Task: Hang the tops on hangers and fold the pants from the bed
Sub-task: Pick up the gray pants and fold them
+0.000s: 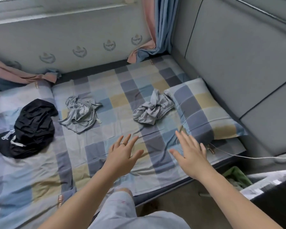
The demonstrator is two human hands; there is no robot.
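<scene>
- A bed with a sheet checked in blue, grey and pale yellow (106, 83) is viewed from above, from its near edge.
- Three garments are seen on the sheet, all crumpled, none folded and none hung.
- A black crumpled garment with a white drawstring and white lettering (31, 128) lies toward the left end of the bed.
- A pale grey crumpled garment with thin cords (80, 113) lies near the middle.
- A second pale grey bunched garment (153, 109) lies toward the right end, touching a checked pillow (203, 109).
- Which pieces are tops and which are pants cannot be told from the heaps.
- No hangers are in view, so the task is judged to be at its very start, with every piece left to sort.
- The left hand (124, 156), with a ring on one finger, and the right hand (191, 154) are held over the near edge of the bed. Their fingers are spread and nothing is held.
- Both hands are apart from the garments, and the second grey one is nearest.
- A thin white cable (238, 156) runs out from under the pillow along the near right corner and might be snagged.
- Pink and blue curtains (155, 27) hang at the far right corner, beside a grey padded headboard (238, 63).
- A green cloth (236, 176) is seen on the floor past the near right corner.
- Nothing lies between the hands and the garments.
</scene>
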